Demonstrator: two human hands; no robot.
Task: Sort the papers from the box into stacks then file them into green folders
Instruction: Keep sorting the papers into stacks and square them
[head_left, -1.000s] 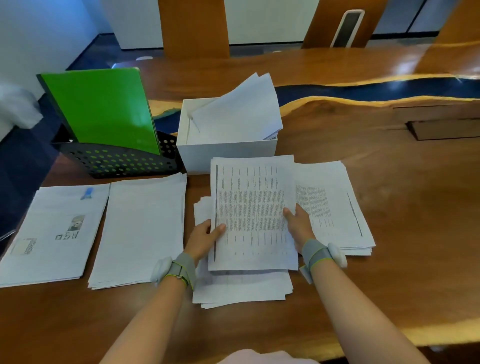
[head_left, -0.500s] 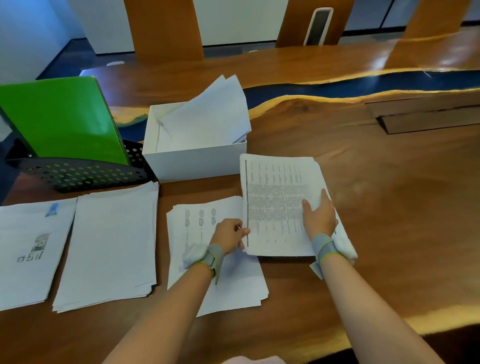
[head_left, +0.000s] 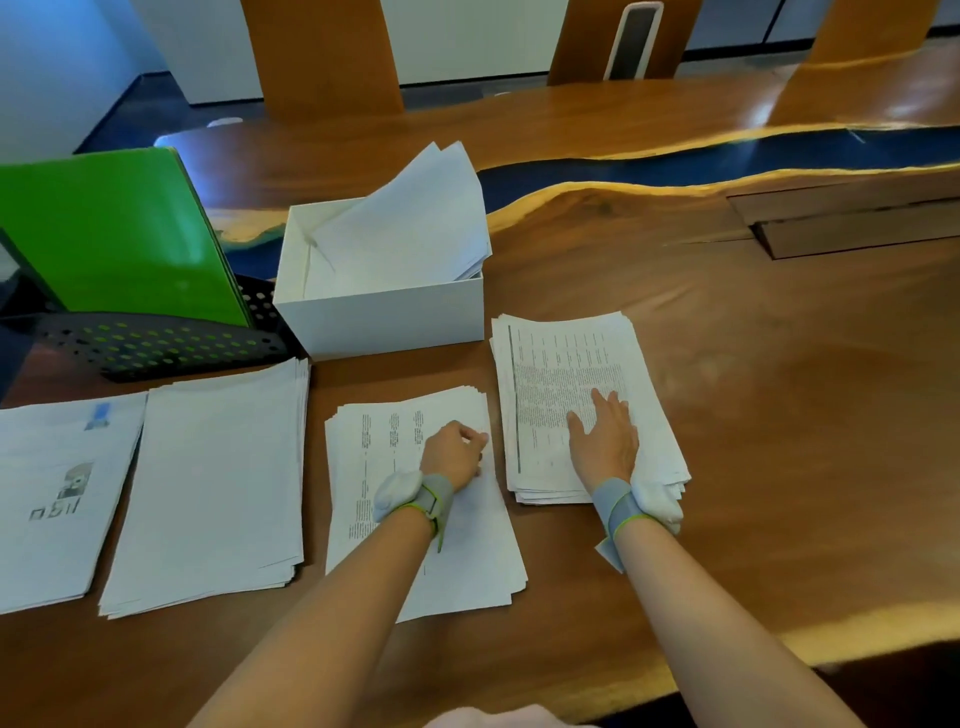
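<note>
The right hand (head_left: 605, 441) presses flat on the rightmost paper stack (head_left: 561, 364); the left hand (head_left: 452, 449) rests fisted on the next stack (head_left: 363, 467). Four stacks, one box (head_left: 384, 317).

brown wooden table (head_left: 779, 415) carries everything. back left: black perforated metal rack (head_left: 156, 343), with flat green folders (head_left: 114, 234) standing in it. just right of the rack: white cardboard box (head_left: 379, 322), with loose white paper sheets (head_left: 410, 228) leaning inside. in front, a row of four paper stacks: pictured stack (head_left: 52, 493) far left, plain stack (head_left: 218, 483) beside it, third stack (head_left: 363, 467) before the box under the left hand (head_left: 452, 454), fourth stack (head_left: 561, 364) rightmost under the right hand (head_left: 605, 441).
</note>
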